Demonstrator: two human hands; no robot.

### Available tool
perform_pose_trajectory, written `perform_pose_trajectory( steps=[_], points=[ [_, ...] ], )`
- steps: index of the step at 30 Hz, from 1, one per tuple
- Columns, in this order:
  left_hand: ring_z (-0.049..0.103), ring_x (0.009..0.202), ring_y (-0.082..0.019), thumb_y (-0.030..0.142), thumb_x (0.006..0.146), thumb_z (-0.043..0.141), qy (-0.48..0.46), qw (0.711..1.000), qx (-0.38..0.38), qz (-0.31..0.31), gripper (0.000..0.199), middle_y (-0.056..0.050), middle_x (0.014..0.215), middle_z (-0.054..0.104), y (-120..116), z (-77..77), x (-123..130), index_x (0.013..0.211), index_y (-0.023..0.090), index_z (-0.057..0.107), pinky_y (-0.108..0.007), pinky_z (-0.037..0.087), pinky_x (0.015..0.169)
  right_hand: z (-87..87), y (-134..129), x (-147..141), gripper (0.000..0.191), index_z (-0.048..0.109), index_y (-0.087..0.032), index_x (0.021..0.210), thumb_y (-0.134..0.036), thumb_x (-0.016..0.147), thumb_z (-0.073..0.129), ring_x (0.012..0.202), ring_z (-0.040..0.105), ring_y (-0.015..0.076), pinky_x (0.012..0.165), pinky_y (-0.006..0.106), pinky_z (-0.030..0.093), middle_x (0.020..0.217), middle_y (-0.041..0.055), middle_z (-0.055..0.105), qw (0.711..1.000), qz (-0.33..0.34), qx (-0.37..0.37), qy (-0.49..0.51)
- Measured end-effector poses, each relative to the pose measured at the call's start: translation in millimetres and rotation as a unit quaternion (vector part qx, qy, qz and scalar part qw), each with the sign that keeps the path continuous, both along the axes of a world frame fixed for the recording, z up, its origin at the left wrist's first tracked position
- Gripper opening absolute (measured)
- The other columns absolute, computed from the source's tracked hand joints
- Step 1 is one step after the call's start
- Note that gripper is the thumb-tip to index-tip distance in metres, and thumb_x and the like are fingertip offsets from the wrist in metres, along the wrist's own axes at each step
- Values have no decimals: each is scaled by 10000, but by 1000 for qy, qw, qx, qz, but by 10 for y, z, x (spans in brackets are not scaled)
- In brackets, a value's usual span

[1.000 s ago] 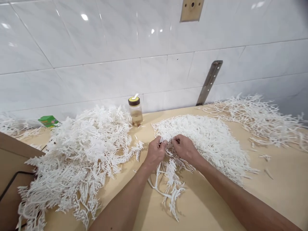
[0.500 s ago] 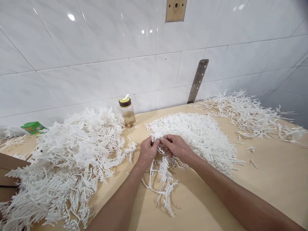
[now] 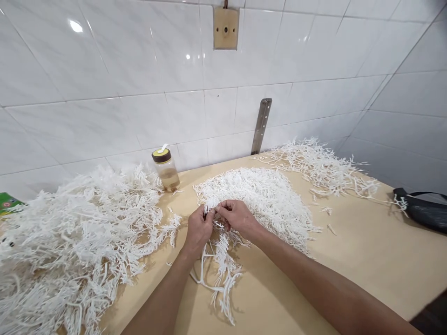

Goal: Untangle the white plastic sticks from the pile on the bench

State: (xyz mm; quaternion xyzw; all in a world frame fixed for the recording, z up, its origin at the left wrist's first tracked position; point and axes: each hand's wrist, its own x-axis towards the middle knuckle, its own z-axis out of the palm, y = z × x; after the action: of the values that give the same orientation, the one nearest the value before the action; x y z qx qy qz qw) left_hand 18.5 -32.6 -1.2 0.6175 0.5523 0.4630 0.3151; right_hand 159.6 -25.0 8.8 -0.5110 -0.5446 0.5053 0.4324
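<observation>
In front of me, my left hand [image 3: 199, 228] and my right hand [image 3: 240, 218] meet fingertip to fingertip. Both are closed in a pinch on a white, finely branched sprig, mostly hidden by the fingers. Just below them, a forked white branch [image 3: 223, 265] with feathery tips lies on the table; whether it joins the pinched piece I cannot tell. Behind and to the right of my hands spreads a flat, fan-shaped pile of white sprigs [image 3: 268, 200], its near left edge touching my fingers.
A large tangled heap of white branches [image 3: 94, 232] covers the left side. A bottle of brownish liquid [image 3: 168, 174] stands behind it, near the tiled wall. Thin bare stems [image 3: 321, 165] lie at the back right. A black bag [image 3: 428, 211] rests at the table's [image 3: 366, 256] right edge.
The view has swung to the right and slightly up, bringing the black bag into sight. My hands keep their pinch at nearly the same spot by the pile.
</observation>
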Motion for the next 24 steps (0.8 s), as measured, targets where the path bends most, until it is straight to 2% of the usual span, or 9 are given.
perform_pose_trajectory(
  steps=[4,9,13,15,17,21,24],
  points=[
    [383,552,-114,377,804,554,-12,1000,-7,9,269,52,554,436,14,-14,1,627,194,467,-242,295,545,21,-23,-19,198,638,-173,757,-354,818,588,364,487,98,364,223,455,489,-53,526,1000,-3,20,-15],
    [452,614,-129,368,828,530,-44,999,-14,-18,233,31,614,510,16,-39,-4,688,181,535,-241,337,581,33,-77,-59,160,632,-184,834,-326,815,560,433,528,117,390,230,458,591,-24,587,994,-40,43,-90],
    [431,622,-128,331,808,545,-48,998,-3,-31,203,33,612,490,-15,1,-9,669,184,521,-241,326,591,-12,-65,-44,134,609,-189,755,-278,812,527,538,557,131,491,241,456,652,7,623,967,-80,124,-209],
    [391,596,-119,328,795,561,-50,998,-3,-38,220,44,588,439,-28,22,-6,641,188,489,-241,305,575,-23,-46,-24,123,585,-193,735,-258,809,511,543,564,137,504,249,451,648,10,621,960,-97,127,-228],
    [374,586,-115,341,794,566,-58,998,-7,-38,239,47,585,418,-35,36,-1,634,188,477,-242,298,567,-20,-29,-8,101,571,-201,762,-272,809,517,519,565,142,485,252,451,624,2,611,966,-107,108,-207],
    [426,607,-123,365,797,571,-98,995,-19,-25,228,31,618,483,-43,61,6,681,173,535,-244,338,584,9,-11,8,115,548,-214,831,-321,797,574,433,539,140,423,259,462,561,-30,575,985,-112,61,-115],
    [421,576,-117,383,802,584,-122,992,-33,-17,248,30,602,487,-57,82,2,686,167,554,-241,335,559,17,-5,15,134,551,-210,859,-323,798,587,384,513,130,385,261,468,541,-39,564,994,-95,22,-47]
  ],
)
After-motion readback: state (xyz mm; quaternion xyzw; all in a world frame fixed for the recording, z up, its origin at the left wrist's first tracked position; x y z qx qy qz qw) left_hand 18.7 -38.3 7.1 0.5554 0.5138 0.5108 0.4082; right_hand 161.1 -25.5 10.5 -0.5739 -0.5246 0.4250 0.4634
